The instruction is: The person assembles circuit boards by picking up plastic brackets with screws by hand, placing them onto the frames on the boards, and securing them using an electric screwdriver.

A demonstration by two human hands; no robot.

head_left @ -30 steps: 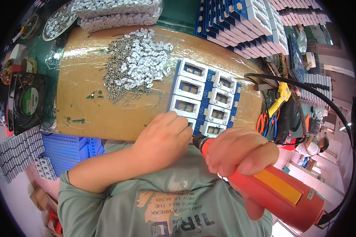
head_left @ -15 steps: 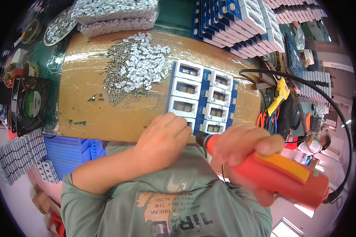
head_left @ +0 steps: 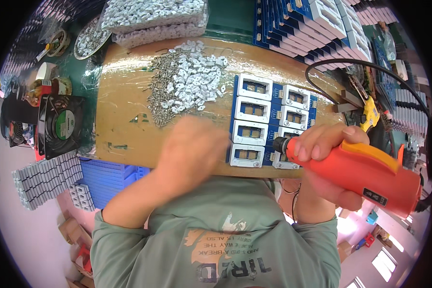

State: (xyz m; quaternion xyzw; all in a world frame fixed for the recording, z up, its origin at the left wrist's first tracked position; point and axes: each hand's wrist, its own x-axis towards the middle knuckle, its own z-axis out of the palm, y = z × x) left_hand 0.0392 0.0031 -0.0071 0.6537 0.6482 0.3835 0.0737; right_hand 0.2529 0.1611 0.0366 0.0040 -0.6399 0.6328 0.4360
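Left hand (head_left: 189, 153) shifted left, blurred, grip unclear | right hand (head_left: 321, 158) grasps orange screwdriver (head_left: 355, 175) over blue-white modules (head_left: 269, 120)

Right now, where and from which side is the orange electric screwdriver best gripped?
Around its thick orange barrel, from the right, as the right hand does: the electric screwdriver lies nearly level with its black tip pointing left at the blue-and-white panel, its cable trailing off right.

Glossy orange plastic screwdriver (head_left: 355, 170); film-wrapped cardboard board (head_left: 125, 115); metal screws (head_left: 161, 91).
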